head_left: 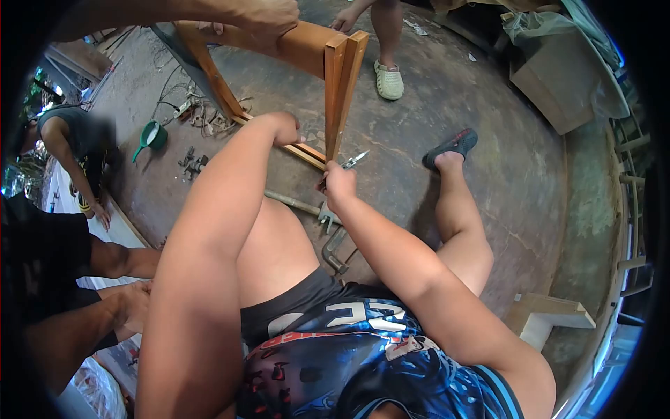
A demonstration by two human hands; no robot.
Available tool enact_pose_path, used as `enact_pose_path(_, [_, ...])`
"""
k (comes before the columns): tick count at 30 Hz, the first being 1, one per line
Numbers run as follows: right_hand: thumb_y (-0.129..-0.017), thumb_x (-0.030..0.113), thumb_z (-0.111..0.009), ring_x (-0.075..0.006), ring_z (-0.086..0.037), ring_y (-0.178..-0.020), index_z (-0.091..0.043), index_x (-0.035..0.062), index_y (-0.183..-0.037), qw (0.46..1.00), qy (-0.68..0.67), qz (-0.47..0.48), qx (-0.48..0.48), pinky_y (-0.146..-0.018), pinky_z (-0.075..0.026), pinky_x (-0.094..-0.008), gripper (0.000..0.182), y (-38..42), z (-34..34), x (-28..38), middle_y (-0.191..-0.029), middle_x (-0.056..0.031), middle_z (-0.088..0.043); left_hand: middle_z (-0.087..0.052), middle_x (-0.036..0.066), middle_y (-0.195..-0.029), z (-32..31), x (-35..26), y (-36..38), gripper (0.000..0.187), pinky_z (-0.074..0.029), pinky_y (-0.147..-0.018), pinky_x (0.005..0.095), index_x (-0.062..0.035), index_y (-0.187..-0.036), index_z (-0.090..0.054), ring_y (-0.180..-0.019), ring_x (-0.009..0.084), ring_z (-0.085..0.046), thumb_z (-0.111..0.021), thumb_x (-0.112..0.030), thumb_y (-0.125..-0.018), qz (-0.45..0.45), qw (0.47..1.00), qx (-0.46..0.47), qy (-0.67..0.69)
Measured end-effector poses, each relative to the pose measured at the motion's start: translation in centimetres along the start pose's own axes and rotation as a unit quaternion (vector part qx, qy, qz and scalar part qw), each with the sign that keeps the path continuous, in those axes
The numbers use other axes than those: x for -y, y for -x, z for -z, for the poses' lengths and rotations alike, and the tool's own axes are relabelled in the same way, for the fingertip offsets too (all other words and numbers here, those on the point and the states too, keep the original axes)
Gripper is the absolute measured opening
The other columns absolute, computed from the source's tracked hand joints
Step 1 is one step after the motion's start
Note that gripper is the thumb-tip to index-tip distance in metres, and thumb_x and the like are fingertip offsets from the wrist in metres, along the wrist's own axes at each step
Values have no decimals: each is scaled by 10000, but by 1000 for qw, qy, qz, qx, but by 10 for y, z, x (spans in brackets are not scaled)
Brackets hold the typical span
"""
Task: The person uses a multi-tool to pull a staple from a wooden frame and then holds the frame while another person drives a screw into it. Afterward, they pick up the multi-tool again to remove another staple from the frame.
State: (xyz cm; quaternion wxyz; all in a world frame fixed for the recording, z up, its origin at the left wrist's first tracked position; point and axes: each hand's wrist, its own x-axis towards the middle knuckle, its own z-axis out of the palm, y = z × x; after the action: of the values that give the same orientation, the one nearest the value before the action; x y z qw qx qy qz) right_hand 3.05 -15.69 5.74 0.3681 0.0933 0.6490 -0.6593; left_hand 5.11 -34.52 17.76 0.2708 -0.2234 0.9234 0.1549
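Observation:
A brown wooden frame (336, 91) stands tilted, its corner posts meeting a lower rail. Beside that rail is my left hand (285, 129), fingers curled in against the wood and partly hidden. My right hand (339, 183) is closed at the bottom corner of the frame, just below the posts. From its grip a silvery metal tool (356, 159) sticks out to the right; the handle is mostly covered by my fingers. Another person's hand (269, 21) rests on the top panel of the frame.
Metal clamps (329, 218) lie on the concrete floor near my legs. A green dipper (150, 138) and tangled cords (202, 115) are beyond the left arm. Co-workers (70, 140) are at the left; another person's foot in a pale clog (389, 80) stands behind the frame. A cardboard box (558, 84) is upper right.

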Motion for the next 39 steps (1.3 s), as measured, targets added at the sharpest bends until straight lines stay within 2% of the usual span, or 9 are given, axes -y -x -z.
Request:
enact_pose_path(12, [-855,87,-617,-208,-590,-630,-501,-31,-1051,977,38,-56,201,-520,-520,-383,256,3,8,19,-791,-118,-576,-588,197,-1379,1,1,8,617,-430,-1085,389,-52,-1369,-589,-1274,340,-564,-692,-438,-899,-13,1000,-25,-6])
enact_pose_path(15, [-861,82,-611,-211,-596,-631,-512,-26,-1028,999,38,22,26,-536,-530,-389,221,-10,9,3,-775,-109,-581,-592,192,-1377,-2,3,10,618,-435,-1078,388,-50,-1377,-580,-1272,339,-567,-687,-433,-905,-13,1000,-25,6])
enact_pose_path(19, [-861,66,-609,-231,-625,-706,-474,34,-1038,968,115,-16,223,-635,-554,-424,225,-3,22,12,-793,-103,-588,-608,184,-1359,-5,4,9,611,-448,-1061,386,-60,-1383,-576,-1248,336,-585,-685,-428,-908,-11,1000,-19,-12])
enact_pose_path(26, [-830,114,-622,-209,-578,-551,-584,16,-898,961,205,-9,187,-481,-470,-378,125,7,74,-29,-687,-91,-593,-645,190,-1299,-24,30,-23,599,-481,-1029,382,-67,-1334,-622,-1191,338,-622,-739,-400,-851,-36,994,20,-102])
enact_pose_path(27, [-819,162,-638,-195,-592,-579,-631,37,-847,936,272,-18,223,-504,-469,-373,128,-11,96,-55,-680,-87,-606,-739,145,-1016,-29,36,-23,332,-538,-854,411,-85,-1061,-755,-930,304,-704,-663,-348,-879,-49,997,-34,-57])
enact_pose_path(31, [-736,391,-667,-346,-711,-889,-758,26,-915,660,676,-70,320,-810,-555,-450,416,-39,177,-127,-994,-234,-721,-732,160,-1061,-29,33,-11,508,-529,-879,418,-60,-1178,-715,-964,320,-695,-642,-495,-925,-27,998,-51,-20])
enact_pose_path(33, [-726,332,-690,-386,-681,-1020,-702,22,-1135,493,773,58,396,-879,-537,-478,514,-35,214,-152,-1075,-253,-703,-698,192,-1184,-29,34,-10,544,-516,-956,383,-76,-1288,-661,-1087,320,-674,-710,-436,-883,-5,999,-39,-2])
enact_pose_path(37, [-719,286,-708,-395,-653,-1091,-679,27,-1193,451,797,40,400,-939,-519,-470,541,-21,227,-125,-1172,-239,-681,-729,159,-1041,-10,21,6,605,-553,-775,363,-87,-1353,-606,-900,247,-708,-667,-493,-909,37,998,44,41])
enact_pose_path(39, [-743,273,-654,-402,-658,-1074,-673,30,-1204,520,784,66,334,-929,-525,-472,522,-33,225,-117,-1156,-242,-684,-731,142,-987,-4,14,14,647,-549,-703,349,-97,-1402,-560,-834,218,-705,-648,-517,-917,45,996,26,65])
